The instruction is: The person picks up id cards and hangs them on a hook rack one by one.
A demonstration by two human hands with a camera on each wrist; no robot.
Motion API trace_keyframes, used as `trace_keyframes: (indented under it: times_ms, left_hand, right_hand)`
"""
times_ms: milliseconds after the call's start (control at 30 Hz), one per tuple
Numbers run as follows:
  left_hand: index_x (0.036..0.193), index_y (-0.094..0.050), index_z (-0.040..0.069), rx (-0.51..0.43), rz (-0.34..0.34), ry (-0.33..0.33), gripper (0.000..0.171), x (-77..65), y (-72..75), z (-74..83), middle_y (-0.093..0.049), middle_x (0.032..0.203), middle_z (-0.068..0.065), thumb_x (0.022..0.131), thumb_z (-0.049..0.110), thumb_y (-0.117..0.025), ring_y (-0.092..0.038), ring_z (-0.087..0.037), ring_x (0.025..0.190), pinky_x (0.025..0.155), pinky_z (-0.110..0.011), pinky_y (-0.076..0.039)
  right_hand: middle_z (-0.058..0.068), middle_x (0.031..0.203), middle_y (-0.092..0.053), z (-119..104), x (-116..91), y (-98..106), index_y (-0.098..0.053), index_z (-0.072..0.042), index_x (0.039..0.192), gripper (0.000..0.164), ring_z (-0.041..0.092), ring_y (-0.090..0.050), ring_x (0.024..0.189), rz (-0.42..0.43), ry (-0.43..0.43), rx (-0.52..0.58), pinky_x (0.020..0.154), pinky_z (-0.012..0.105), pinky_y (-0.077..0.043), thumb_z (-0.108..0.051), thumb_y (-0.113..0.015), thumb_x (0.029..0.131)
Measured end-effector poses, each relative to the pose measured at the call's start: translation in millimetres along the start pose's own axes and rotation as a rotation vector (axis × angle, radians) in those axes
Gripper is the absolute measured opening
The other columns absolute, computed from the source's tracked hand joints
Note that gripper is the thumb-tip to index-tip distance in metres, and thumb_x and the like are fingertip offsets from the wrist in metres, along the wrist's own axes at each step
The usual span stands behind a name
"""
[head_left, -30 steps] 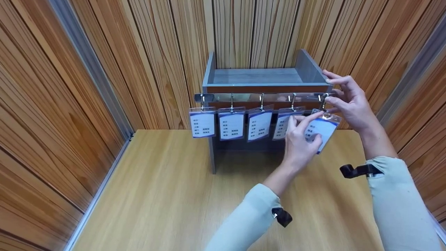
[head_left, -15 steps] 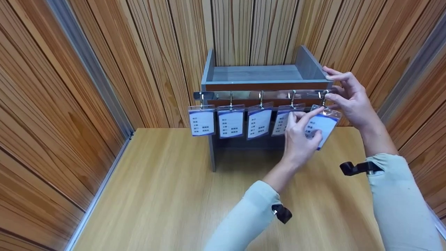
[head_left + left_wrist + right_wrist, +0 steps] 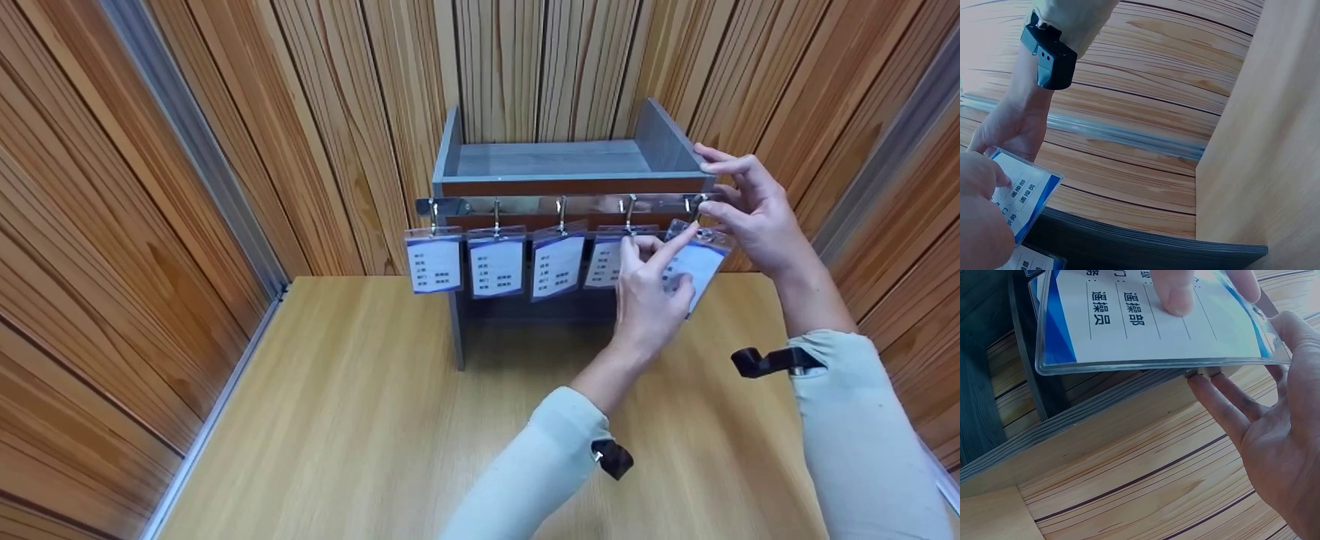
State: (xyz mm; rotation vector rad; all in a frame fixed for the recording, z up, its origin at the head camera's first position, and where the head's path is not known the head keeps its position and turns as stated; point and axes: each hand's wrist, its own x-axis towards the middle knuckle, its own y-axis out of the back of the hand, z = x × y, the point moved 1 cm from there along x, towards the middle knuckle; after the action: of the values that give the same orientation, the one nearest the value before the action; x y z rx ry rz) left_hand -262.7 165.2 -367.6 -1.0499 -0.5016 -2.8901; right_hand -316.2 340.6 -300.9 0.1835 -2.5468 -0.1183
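Observation:
In the head view, my left hand [image 3: 649, 289] pinches a clear-sleeved ID badge [image 3: 699, 262] with a white and blue card. The badge is tilted, its top edge close under the rightmost hook [image 3: 701, 204]. My left index finger points up along the badge's top, and the thumb lies on the card's face. My right hand [image 3: 754, 217] holds the right end of the metal hook rail [image 3: 525, 206], thumb at the hook, other fingers against the shelf's side. In the right wrist view the badge [image 3: 1145, 343] covers the hook. Whether the badge's slot meets the hook is hidden.
Several matching badges [image 3: 497, 266] hang from the other hooks to the left. The rail runs across the front of a grey shelf unit [image 3: 555, 161], which stands on a wooden table [image 3: 352, 420] by slatted wood walls [image 3: 360, 127].
My left hand has moved the badge slightly up towards the rightmost hook, and its top edge is nearer the hook. My right hand keeps its place at the rail's end.

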Motion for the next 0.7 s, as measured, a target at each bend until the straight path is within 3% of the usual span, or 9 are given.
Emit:
trace_keyframes:
  times_ms: [300,500,700]
  left_hand:
    - [0.155,-0.071,0.022,0.069,0.038,-0.02,0.056,0.3,-4.3,-1.2,-0.056,0.129,-0.008,0.102,0.005,-0.081,-0.058,-0.01,0.112,0.096,-0.004,-0.049]
    - [0.161,-0.065,0.025,0.128,0.009,0.036,0.061,1.9,-7.5,-5.0,-0.057,0.132,-0.006,0.103,0.012,-0.082,-0.062,-0.006,0.11,0.101,-0.003,-0.05]
    - [0.165,-0.059,0.027,0.116,-0.035,0.0,0.066,-2.6,-6.1,-15.9,-0.057,0.138,-0.009,0.105,0.006,-0.077,-0.068,-0.013,0.117,0.104,-0.005,-0.051]
  right_hand:
    - [0.0,0.175,-0.052,0.2,1.1,1.8,-0.057,0.003,0.147,0.039,0.012,-0.069,0.138,-0.024,0.008,0.004,0.092,0.025,-0.067,0.007,-0.06,0.109]
    - [0.001,0.177,-0.051,0.4,2.1,1.5,-0.056,0.002,0.147,0.038,0.012,-0.068,0.137,-0.002,-0.011,-0.031,0.084,0.025,-0.068,0.005,-0.061,0.109]
    - [0.003,0.177,-0.05,1.0,1.4,2.1,-0.057,0.003,0.146,0.038,0.014,-0.068,0.137,0.013,-0.02,-0.028,0.089,0.025,-0.068,0.007,-0.06,0.109]
